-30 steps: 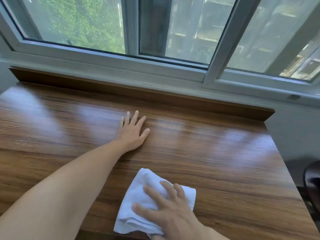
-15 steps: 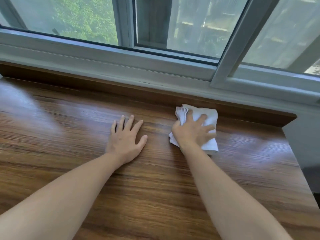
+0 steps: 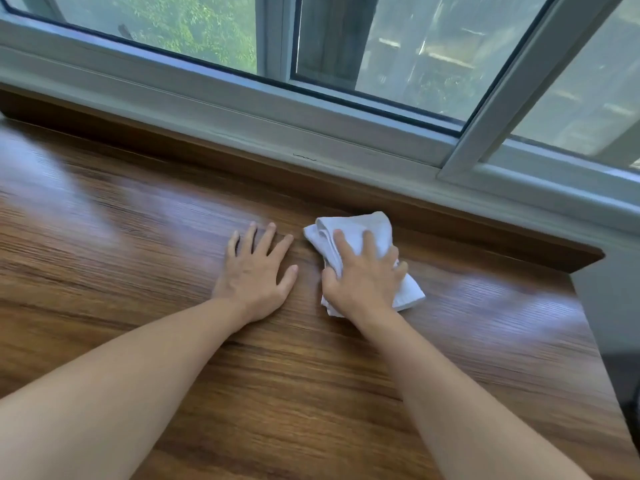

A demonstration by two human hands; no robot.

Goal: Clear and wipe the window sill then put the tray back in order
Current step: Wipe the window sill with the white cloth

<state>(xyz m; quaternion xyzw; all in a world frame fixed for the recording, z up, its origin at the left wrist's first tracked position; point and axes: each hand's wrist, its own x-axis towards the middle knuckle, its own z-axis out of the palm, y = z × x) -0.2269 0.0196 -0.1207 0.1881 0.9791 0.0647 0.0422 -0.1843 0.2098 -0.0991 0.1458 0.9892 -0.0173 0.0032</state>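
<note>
The wooden window sill (image 3: pixel 138 258) fills the lower view, glossy with light patches. A folded white cloth (image 3: pixel 360 226) lies on it near the raised back ledge. My right hand (image 3: pixel 363 275) presses flat on the cloth, fingers spread over it and the thumb at its left edge. My left hand (image 3: pixel 258 268) rests palm down on the bare wood just left of the cloth, fingers straight and apart. No tray is in view.
A white window frame (image 3: pixel 311 129) with sliding panes runs along the back, above a low wooden ledge (image 3: pixel 207 157). The sill ends at a right edge (image 3: pixel 588 341) with a grey wall beside it.
My right hand slid the cloth from the sill's near edge to the back ledge, then a little left toward my left hand. The left hand has stayed planted.
</note>
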